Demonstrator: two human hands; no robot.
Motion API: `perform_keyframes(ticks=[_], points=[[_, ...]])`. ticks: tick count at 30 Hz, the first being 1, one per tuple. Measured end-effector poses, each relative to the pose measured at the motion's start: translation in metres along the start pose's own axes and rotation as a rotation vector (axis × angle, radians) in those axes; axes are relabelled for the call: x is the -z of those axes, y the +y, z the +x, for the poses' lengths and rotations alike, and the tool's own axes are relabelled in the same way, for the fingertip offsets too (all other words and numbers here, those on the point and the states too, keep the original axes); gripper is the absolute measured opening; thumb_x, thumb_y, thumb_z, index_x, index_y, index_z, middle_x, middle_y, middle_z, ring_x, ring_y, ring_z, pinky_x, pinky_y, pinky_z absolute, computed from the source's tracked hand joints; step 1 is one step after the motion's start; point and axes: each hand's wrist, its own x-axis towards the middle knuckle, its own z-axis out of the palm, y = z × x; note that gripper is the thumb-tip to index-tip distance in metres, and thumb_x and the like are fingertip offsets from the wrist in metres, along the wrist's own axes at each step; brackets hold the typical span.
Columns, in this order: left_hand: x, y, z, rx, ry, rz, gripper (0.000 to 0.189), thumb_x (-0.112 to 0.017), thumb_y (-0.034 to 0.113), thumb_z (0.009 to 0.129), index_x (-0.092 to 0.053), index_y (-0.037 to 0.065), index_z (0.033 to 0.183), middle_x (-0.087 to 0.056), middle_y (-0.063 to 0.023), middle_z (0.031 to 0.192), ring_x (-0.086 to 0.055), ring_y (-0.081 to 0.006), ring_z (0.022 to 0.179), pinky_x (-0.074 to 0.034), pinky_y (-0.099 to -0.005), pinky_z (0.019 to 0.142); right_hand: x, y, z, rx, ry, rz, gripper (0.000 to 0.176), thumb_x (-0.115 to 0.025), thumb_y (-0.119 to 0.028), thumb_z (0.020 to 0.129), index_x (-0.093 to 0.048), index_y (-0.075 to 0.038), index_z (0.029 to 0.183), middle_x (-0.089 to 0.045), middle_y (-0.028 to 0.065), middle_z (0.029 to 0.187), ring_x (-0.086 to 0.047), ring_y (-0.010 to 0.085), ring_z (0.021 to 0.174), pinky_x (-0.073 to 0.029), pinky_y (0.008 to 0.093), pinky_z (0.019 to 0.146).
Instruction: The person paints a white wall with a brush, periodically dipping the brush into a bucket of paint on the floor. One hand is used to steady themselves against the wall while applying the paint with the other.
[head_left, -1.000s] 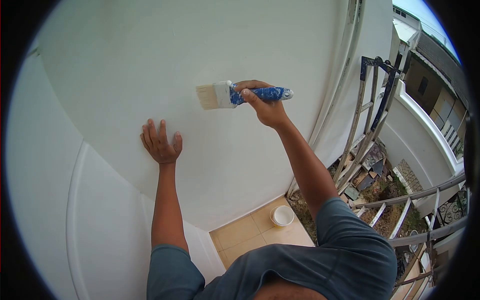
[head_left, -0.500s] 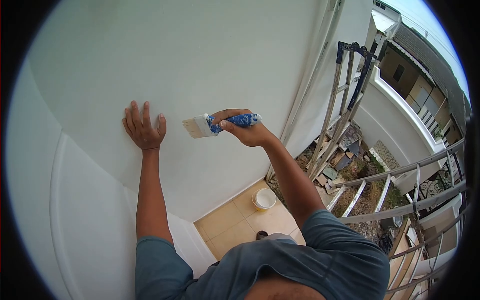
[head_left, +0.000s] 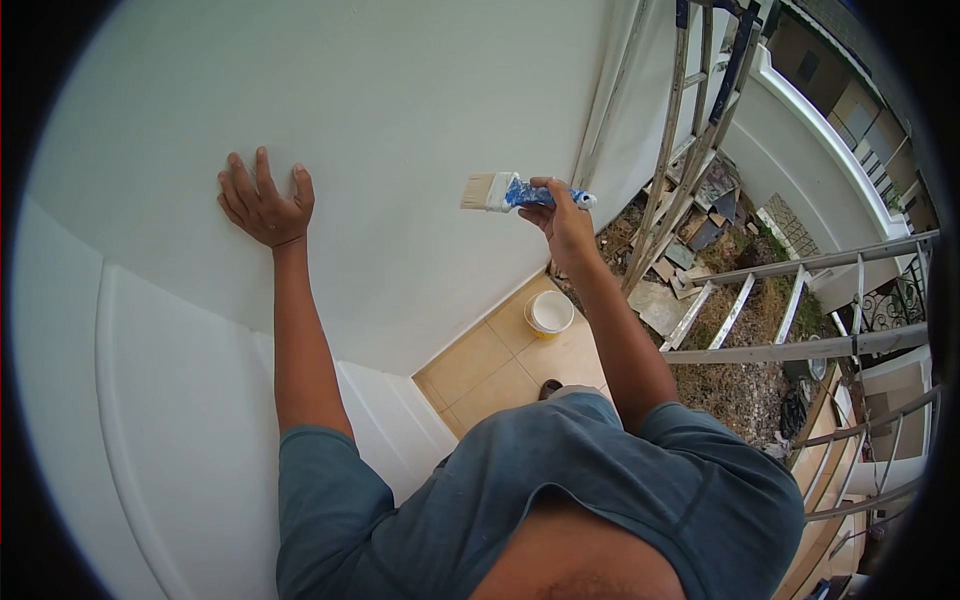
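Observation:
My left hand (head_left: 265, 205) lies with spread fingers against the pale wall (head_left: 400, 110). In my right hand (head_left: 562, 215) is a paintbrush (head_left: 525, 193) with a blue, paint-spattered handle, its pale bristles pointing left. The brush is held in front of the wall; whether the bristles touch it, I cannot tell. Below, on the tiled floor (head_left: 470, 370), stands a bucket (head_left: 550, 313) with white contents.
A tall ladder (head_left: 668, 150) stands right of the wall's edge, and another ladder (head_left: 770, 352) runs across the right side. Rubble (head_left: 700, 230) lies on the ground outside, beside a white boundary wall (head_left: 800, 150). White moulding (head_left: 190, 330) is at left.
The brush in my right hand has moved right and up in the view, and its bristles now point straight left. My left hand appears slightly higher and further left. The whole view has shifted.

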Motion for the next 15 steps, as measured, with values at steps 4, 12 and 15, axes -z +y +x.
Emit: perform_keyframes(ticks=[4, 12, 15], points=[[0.002, 0.0, -0.002, -0.004, 0.023, -0.008, 0.048, -0.055, 0.05, 0.092, -0.064, 0.022, 0.13, -0.055, -0.009, 0.144, -0.044, -0.0312, 0.139, -0.027, -0.0478, 0.119, -0.023, -0.054, 0.013, 0.231, 0.035, -0.291, 0.033, -0.054, -0.029, 0.105, -0.066, 0.001, 0.113, -0.068, 0.0092, 0.087, -0.067, 0.014, 0.076, -0.057, 0.0279, 0.072], [0.0, 0.0, -0.002, 0.0, 0.041, -0.014, 0.046, -0.061, 0.043, 0.091, -0.065, 0.015, 0.128, -0.055, -0.0119, 0.144, -0.046, -0.033, 0.138, -0.032, -0.0488, 0.116, -0.096, -0.019, 0.019, 0.918, -0.17, -0.598, 0.005, -0.063, -0.002, 0.095, -0.063, -0.001, 0.1, -0.064, 0.0264, 0.122, -0.067, 0.0357, 0.082, -0.051, 0.0353, 0.075], [0.002, 0.003, -0.006, 0.003, 0.029, -0.033, 0.043, -0.064, 0.036, 0.091, -0.066, 0.011, 0.126, -0.055, -0.0136, 0.144, -0.046, -0.0351, 0.137, -0.034, -0.0499, 0.114, -0.118, -0.014, -0.017, 0.718, -1.049, -0.413, 0.013, -0.069, -0.001, 0.09, -0.063, -0.008, 0.099, -0.063, 0.0206, 0.133, -0.07, 0.0357, 0.091, -0.056, 0.0403, 0.08]])
